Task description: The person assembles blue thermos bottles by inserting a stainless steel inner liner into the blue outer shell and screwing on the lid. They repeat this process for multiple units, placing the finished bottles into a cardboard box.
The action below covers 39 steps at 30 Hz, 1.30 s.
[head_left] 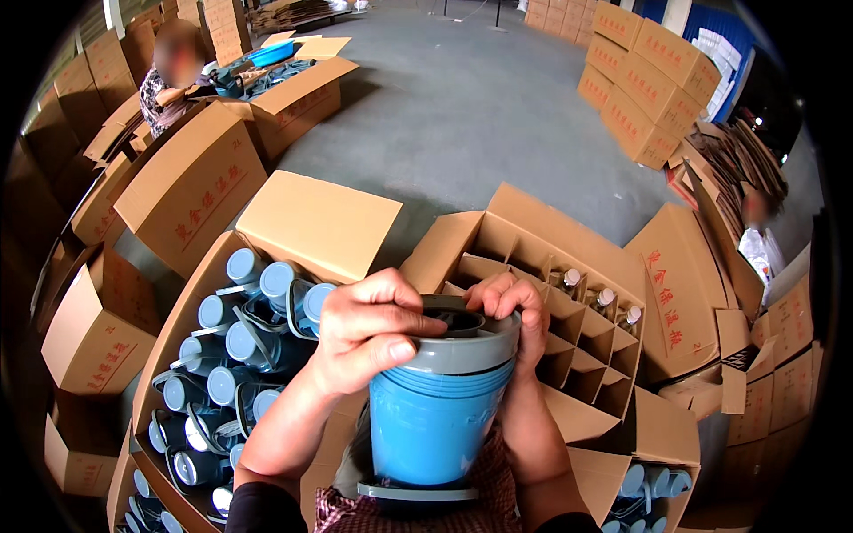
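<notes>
Close in front of my chest is a blue thermos flask with a wide grey collar. My left hand is closed on the collar's left side, its thumb on the outside and its fingertips at the dark round opening on top. On the right side, my right hand curls its fingers over the rim. A grey curved strip shows at the flask's lower end. Left of my arms, an open carton holds several blue thermos flasks with grey-blue lids and handles.
Ahead right stands a divided carton with several silvery glass bottle necks. Another carton of flasks is at the lower right. Stacked cartons stand far right. A person is beside cartons far left; another is at right.
</notes>
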Each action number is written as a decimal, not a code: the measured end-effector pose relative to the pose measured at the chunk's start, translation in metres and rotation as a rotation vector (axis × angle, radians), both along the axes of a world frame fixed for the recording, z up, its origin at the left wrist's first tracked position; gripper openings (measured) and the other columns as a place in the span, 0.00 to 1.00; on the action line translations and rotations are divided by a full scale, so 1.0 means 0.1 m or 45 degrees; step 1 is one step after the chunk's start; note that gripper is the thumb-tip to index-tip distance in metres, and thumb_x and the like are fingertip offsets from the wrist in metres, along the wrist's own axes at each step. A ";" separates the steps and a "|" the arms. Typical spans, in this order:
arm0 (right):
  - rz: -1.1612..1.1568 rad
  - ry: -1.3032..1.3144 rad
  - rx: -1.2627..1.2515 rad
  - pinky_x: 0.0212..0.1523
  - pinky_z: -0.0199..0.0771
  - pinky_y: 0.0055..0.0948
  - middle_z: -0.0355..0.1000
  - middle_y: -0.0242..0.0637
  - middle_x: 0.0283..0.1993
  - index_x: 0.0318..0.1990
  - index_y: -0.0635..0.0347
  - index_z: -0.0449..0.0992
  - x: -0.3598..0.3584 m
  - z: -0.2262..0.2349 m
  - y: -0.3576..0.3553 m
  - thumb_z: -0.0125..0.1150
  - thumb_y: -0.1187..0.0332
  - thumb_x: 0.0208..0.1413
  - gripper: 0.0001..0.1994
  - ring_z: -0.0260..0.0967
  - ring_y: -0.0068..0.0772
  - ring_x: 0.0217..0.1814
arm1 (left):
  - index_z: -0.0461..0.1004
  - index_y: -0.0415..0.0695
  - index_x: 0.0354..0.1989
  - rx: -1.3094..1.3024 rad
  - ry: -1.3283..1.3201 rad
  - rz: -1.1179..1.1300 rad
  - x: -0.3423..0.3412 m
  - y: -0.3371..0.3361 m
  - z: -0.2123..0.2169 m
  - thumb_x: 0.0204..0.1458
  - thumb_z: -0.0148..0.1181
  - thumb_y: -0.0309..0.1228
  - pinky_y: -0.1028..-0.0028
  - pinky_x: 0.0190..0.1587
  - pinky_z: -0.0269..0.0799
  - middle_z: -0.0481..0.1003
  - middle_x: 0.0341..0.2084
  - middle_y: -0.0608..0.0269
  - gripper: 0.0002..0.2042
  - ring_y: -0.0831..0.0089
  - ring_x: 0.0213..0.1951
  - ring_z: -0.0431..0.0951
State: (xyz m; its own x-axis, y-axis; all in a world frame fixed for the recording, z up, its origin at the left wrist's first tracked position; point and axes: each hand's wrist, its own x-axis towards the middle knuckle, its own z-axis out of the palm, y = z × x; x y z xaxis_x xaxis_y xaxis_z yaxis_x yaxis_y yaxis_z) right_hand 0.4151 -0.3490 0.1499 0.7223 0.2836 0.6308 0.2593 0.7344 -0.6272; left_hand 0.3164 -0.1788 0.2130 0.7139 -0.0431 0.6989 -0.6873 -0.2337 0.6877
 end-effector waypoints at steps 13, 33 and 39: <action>-0.011 -0.166 -0.165 0.31 0.68 0.30 0.66 0.38 0.27 0.25 0.62 0.67 -0.06 0.23 -0.16 0.62 0.46 0.52 0.25 0.63 0.33 0.30 | 0.78 0.33 0.34 0.333 -0.243 -0.063 -0.10 0.18 0.06 0.33 0.71 0.51 0.69 0.32 0.69 0.73 0.28 0.55 0.30 0.64 0.29 0.73; -0.015 -0.201 0.040 0.29 0.63 0.26 0.66 0.37 0.28 0.29 0.61 0.67 -0.26 0.35 -0.08 0.65 0.56 0.53 0.18 0.61 0.29 0.29 | 0.80 0.35 0.28 0.093 -0.324 -0.022 -0.14 0.04 0.07 0.48 0.62 0.40 0.71 0.29 0.70 0.76 0.26 0.56 0.16 0.66 0.26 0.76; -0.057 -0.144 -0.072 0.28 0.64 0.25 0.66 0.37 0.28 0.29 0.62 0.68 -0.23 0.39 -0.10 0.64 0.56 0.53 0.17 0.61 0.29 0.29 | 0.80 0.36 0.29 0.072 -0.169 -0.018 -0.15 0.08 0.05 0.48 0.63 0.41 0.72 0.31 0.71 0.76 0.29 0.55 0.17 0.66 0.28 0.76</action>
